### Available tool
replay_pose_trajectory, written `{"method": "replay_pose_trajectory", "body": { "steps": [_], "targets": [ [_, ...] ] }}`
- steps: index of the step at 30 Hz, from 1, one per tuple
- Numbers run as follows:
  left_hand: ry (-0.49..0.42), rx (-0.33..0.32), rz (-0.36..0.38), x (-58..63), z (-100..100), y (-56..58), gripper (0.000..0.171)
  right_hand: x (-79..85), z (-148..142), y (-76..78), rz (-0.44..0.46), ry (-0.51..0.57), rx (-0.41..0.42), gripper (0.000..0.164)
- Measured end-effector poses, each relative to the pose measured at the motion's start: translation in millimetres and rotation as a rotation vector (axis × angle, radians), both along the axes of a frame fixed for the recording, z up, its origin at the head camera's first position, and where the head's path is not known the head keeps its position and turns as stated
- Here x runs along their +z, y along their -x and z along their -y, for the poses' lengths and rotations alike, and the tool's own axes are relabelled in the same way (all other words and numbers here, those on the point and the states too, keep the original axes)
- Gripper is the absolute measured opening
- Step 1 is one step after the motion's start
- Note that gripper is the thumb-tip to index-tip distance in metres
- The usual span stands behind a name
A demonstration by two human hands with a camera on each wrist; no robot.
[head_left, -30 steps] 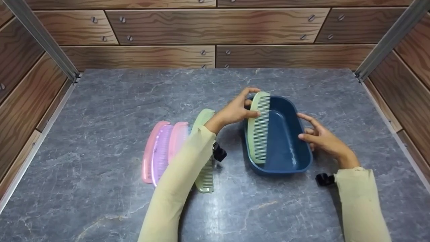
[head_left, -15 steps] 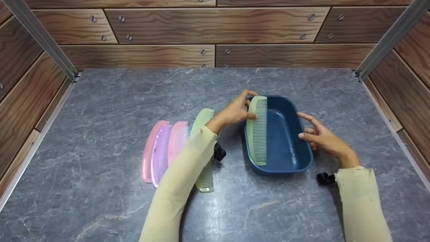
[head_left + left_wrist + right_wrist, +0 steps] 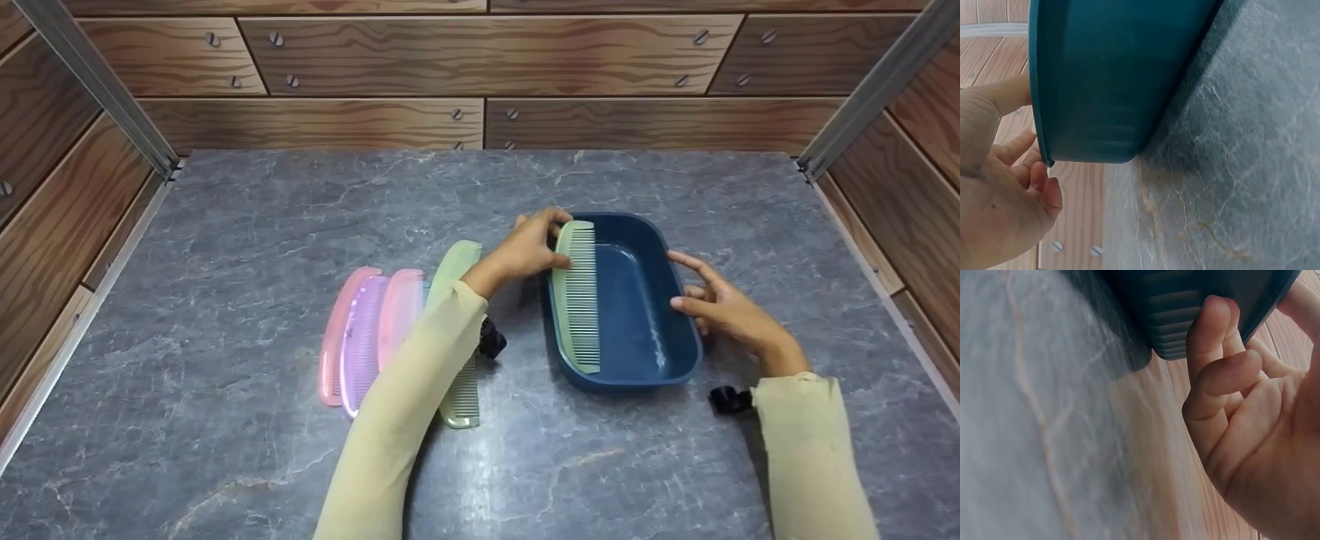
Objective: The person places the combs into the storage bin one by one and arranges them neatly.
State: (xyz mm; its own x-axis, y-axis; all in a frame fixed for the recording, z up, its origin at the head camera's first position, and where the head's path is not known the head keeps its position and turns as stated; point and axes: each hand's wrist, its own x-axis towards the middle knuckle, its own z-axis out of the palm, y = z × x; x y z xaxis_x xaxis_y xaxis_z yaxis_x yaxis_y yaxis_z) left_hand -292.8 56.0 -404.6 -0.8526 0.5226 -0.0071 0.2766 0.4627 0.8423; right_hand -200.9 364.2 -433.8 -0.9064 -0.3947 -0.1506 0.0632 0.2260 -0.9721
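My left hand [image 3: 529, 246] pinches a light green comb [image 3: 576, 300] by its upper left edge, thumb over its spine. The comb stands lengthwise along the left side of a dark blue plastic tub [image 3: 634, 300], teeth facing right, its lower end inside the tub. In the left wrist view the comb is hidden behind the tub wall [image 3: 1100, 84]; the hand [image 3: 1005, 185] is at the rim. My right hand [image 3: 731, 315] grips the tub's right rim, with curled fingers [image 3: 1216, 320] against the outer wall.
Left of the tub, a row of combs lies on the grey marbled table [image 3: 225, 300]: a pink comb [image 3: 339, 345], a purple comb [image 3: 363, 337], another pink comb [image 3: 397, 307] and a green comb [image 3: 454, 274]. My left sleeve covers part of them. Wood-patterned panels [image 3: 480, 56] surround the table.
My left hand has lowered the green comb a little, down and left against the tub's left side. The right hand and the tub stay nearly still.
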Motion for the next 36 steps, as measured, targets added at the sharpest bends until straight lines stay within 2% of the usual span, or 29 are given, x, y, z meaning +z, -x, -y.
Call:
{"method": "replay_pose_trajectory", "body": {
  "steps": [9,14,21,28,36],
  "targets": [
    [0.119,-0.004,-0.076,0.5,-1.8,3.2,0.049,1.7,0.5,0.2,-0.02,-0.035,-0.009,0.067],
    [0.124,-0.009,-0.089,1.4,-2.2,4.4,0.051,2.9,0.2,0.5,-0.02,-0.024,-0.01,0.067],
    [0.073,-0.011,-0.073,5.3,-2.9,-0.2,0.055,0.6,0.9,1.4,-0.015,-0.029,-0.01,0.068],
    [-0.01,-0.076,-0.047,14.0,-7.8,-3.1,0.058,-0.6,-1.2,1.3,-0.023,-0.018,-0.005,0.067],
    [-0.064,-0.174,0.015,19.1,-18.3,-6.8,0.061,-1.5,-0.6,0.4,0.019,0.036,-0.002,0.069]
  ]
}}
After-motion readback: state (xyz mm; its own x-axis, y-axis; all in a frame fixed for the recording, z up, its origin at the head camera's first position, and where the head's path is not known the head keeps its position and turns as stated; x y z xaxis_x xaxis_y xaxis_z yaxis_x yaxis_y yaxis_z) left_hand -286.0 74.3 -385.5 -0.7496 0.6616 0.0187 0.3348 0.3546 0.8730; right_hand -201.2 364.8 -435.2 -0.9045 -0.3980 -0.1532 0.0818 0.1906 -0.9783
